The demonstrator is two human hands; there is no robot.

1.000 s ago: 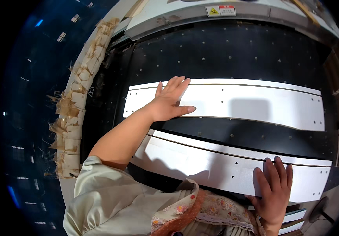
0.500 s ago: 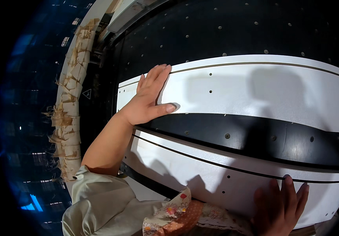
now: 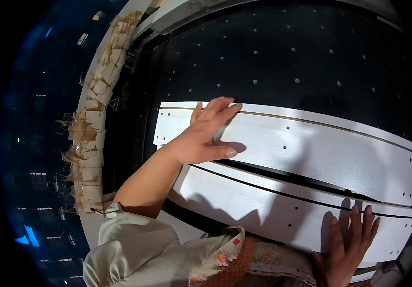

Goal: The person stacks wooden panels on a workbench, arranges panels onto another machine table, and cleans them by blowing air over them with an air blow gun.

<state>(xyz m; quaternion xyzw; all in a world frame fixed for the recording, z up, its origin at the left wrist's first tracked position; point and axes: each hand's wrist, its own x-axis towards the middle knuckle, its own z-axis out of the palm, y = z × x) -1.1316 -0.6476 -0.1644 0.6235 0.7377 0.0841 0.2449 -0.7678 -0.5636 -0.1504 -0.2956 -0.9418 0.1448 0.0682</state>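
Observation:
Two long white panels lie side by side on a black studded work table, each with a narrow groove along its far edge and small drilled holes. My left hand (image 3: pixel 208 134) is open on the left part of the far panel (image 3: pixel 263 138). Its fingers reach to the far edge and the thumb lies on the face. On the right part of the near panel (image 3: pixel 244 186) rests my right hand (image 3: pixel 352 241), open with fingers apart and pointing away from me. A thin dark gap separates the panels for most of their length; my left hand and wrist hide its left end.
The black table (image 3: pixel 234 67) with rows of round studs stretches beyond the panels. Along the left side runs a pale rail (image 3: pixel 93 138) wrapped in torn brown tape. A grey metal beam (image 3: pixel 187 14) crosses at the far left. Light patterned sleeves (image 3: pixel 134 244) cover my arms.
The far panel has moved toward me with my left hand on it, and the wide black gap has shrunk to a thin strip. My right hand stays on the near panel; the view has shifted.

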